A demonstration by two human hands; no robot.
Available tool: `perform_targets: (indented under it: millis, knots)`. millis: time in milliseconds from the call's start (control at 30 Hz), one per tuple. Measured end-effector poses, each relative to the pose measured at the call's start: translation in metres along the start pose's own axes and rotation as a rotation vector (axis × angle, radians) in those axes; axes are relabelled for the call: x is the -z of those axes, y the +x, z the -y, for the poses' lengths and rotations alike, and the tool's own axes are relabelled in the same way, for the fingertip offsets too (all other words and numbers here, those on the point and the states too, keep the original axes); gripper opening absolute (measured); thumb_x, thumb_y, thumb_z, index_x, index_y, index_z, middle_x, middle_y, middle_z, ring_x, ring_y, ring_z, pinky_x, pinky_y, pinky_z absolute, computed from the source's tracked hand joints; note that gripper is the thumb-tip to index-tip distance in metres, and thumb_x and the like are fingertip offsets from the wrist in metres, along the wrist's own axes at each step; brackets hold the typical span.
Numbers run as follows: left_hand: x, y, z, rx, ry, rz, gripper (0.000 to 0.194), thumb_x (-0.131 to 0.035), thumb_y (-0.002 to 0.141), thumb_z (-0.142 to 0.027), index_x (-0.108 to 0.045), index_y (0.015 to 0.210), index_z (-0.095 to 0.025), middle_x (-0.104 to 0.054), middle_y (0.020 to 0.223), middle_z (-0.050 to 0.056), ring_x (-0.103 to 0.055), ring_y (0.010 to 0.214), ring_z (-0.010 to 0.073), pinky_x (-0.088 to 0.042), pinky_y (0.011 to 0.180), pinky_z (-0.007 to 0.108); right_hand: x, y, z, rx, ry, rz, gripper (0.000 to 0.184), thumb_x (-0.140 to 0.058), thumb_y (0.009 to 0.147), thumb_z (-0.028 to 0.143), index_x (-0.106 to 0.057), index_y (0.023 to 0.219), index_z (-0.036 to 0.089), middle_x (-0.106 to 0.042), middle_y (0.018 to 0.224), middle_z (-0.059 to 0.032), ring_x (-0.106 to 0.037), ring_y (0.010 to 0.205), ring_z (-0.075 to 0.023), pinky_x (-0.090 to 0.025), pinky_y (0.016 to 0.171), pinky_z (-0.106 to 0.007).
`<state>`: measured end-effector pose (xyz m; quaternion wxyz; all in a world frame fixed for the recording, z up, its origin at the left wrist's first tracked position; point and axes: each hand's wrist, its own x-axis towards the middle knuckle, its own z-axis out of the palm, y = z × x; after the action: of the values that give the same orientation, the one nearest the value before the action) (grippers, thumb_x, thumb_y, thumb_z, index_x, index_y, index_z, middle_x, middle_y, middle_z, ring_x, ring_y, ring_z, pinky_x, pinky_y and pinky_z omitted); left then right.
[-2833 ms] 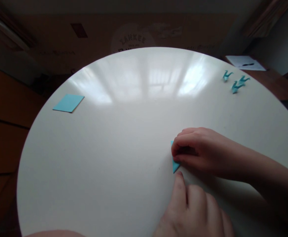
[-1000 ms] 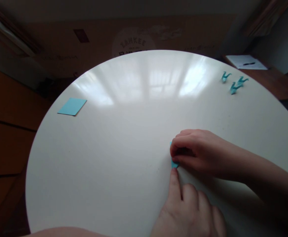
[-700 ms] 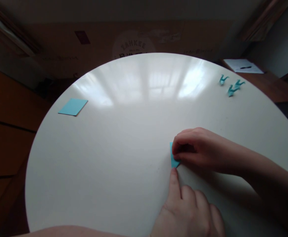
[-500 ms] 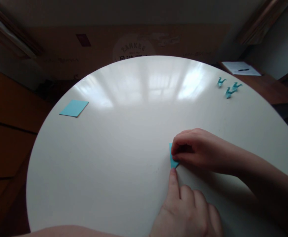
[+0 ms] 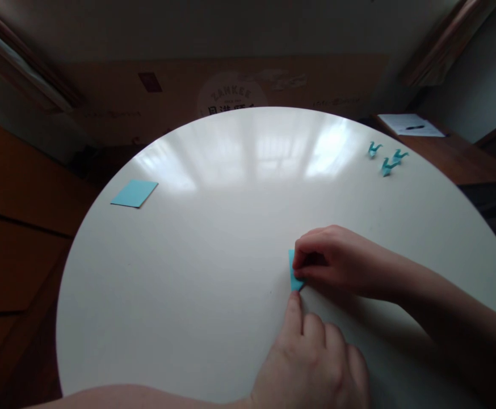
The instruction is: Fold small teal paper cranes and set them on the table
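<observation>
My feed comes through dim overall, with the glossy white round tabletop (image 5: 180,295) by far the brightest surface. Pale, window-shaped glare streaks its far end, so I read the light as coming from beyond it, outside my view. The printed brown panel (image 5: 171,113) behind sinks into murk, its lettering faint. A soft shadow spreads on the near side of the bare right hand (image 5: 333,258) and its forearm (image 5: 405,281). Toward the corners I get stretched, leaning fabric curtains (image 5: 441,51); the small folded teal paper birds (image 5: 386,166) look soft in detail.
</observation>
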<state>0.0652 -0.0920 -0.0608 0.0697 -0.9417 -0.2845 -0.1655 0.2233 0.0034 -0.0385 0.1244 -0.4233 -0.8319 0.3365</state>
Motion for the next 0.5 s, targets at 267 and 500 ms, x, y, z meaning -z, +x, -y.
perform_targets:
  millis: [267,500]
  knots:
    - [0.011,0.01,0.021,-0.161,-0.147,0.297,0.029,-0.059,0.087,-0.042,-0.065,0.073,-0.017,-0.069,0.066,0.008,-0.063,0.059,0.0257,-0.046,0.098,0.063,0.001,0.0,0.0,0.004,-0.013,-0.007,0.012,-0.068,0.079,0.008,-0.071,0.074,0.019,-0.07,0.074,0.0016,-0.061,0.069,-0.0136,-0.041,0.063,-0.024]
    - [0.026,0.015,0.032,-0.165,-0.231,0.449,0.019,-0.062,0.089,-0.03,-0.066,0.075,-0.017,-0.067,0.067,0.006,-0.062,0.058,0.0238,-0.056,0.076,0.049,0.0,0.001,0.0,0.014,-0.013,-0.002,0.01,-0.071,0.081,0.011,-0.07,0.073,0.018,-0.069,0.074,0.0015,-0.06,0.069,-0.0135,-0.04,0.063,-0.024]
